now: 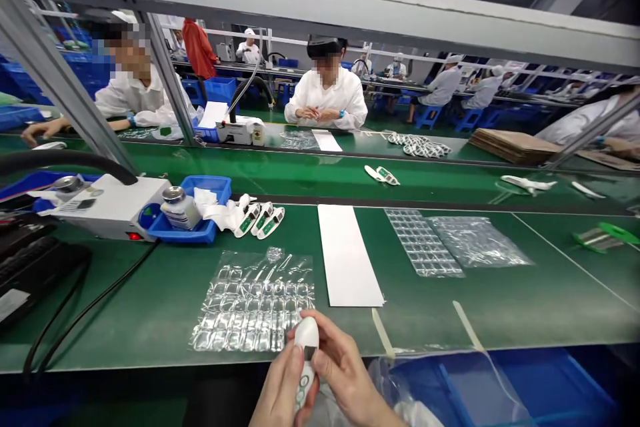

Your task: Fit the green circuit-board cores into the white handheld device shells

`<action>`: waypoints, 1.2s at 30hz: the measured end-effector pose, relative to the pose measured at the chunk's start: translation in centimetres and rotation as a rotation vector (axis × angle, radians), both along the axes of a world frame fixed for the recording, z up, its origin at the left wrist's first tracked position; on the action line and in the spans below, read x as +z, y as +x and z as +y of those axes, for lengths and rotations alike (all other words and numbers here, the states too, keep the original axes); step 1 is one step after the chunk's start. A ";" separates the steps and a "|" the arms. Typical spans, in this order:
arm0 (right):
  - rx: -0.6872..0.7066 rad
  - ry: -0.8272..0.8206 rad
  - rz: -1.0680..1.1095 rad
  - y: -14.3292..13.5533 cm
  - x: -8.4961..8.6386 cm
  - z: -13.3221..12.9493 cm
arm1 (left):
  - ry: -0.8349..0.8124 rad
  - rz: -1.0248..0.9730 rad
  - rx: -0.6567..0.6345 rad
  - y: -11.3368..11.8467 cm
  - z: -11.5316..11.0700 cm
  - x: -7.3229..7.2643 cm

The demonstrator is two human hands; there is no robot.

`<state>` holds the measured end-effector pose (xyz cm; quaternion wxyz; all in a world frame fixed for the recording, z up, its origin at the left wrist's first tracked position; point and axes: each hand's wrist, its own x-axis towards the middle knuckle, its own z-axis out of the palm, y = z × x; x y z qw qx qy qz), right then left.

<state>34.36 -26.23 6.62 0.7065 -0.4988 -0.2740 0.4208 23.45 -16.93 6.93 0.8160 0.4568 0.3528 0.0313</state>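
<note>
A small white handheld device (307, 332) with a dark window and green-ringed buttons is held upright between both hands at the table's front edge. My left hand (281, 383) wraps round its lower left side, thumb on the front. Around its upper right side curl the fingers of my right hand (345, 367), with the thumb beside the dark window. Just behind the hands lies a clear plastic blister sheet (255, 307). Several open white housings with green circuit boards (271, 222) rest on the green table (155, 307) farther back on the left.
Behind stand a blue tray with a bottle (200, 233) and a grey box (110, 207). White card (347, 253), clear plastic sheets (425, 240) and a solder reel (605, 238) lie rightward. A blue bin (560, 387) sits below the edge. People work across the green belt (320, 177).
</note>
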 end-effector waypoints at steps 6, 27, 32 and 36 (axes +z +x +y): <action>-0.060 -0.225 -0.638 8.9 0.3 -2.8 | -0.026 -0.168 -0.060 5.3 -0.2 0.8; -0.209 -0.394 -0.857 14.6 -0.5 -2.4 | 0.150 -0.183 0.098 12.8 0.2 -0.3; -0.101 -0.258 -0.609 11.0 3.7 -2.3 | 0.058 -0.223 0.014 10.9 0.2 1.2; -0.077 -0.237 -0.679 8.3 5.0 -0.8 | 0.011 -0.187 0.031 9.5 -0.6 1.6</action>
